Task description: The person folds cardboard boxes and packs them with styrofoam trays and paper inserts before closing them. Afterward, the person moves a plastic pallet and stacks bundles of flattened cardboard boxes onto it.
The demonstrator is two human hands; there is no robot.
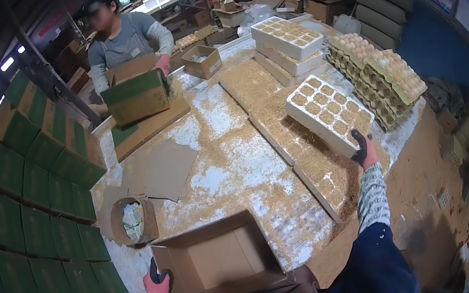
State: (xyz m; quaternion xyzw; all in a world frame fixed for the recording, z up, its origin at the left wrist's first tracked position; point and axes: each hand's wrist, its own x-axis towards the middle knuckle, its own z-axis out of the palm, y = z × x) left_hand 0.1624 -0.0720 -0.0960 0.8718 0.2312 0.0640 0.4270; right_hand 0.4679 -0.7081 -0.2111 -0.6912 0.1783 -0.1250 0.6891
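Note:
My left hand (158,289), in a pink and black glove, grips the left edge of an open cardboard box (220,261). The bare inside of that box faces up at the near table edge. My right hand (366,150), gloved the same way, is closed on the near right corner of a white foam egg tray (317,127). Its square pockets look filled with tan husk-like bits. The foam tray is tilted over a husk-covered strip (277,107) of the table. Part of my right fingers is hidden beneath the tray.
More foam trays (291,47) are stacked behind, beside egg-laden pulp trays (377,75). Green boxes (33,187) form a wall at left. A round cardboard container (148,223) holds packets. Across the table, a co-worker (126,39) handles a green and brown box (136,98).

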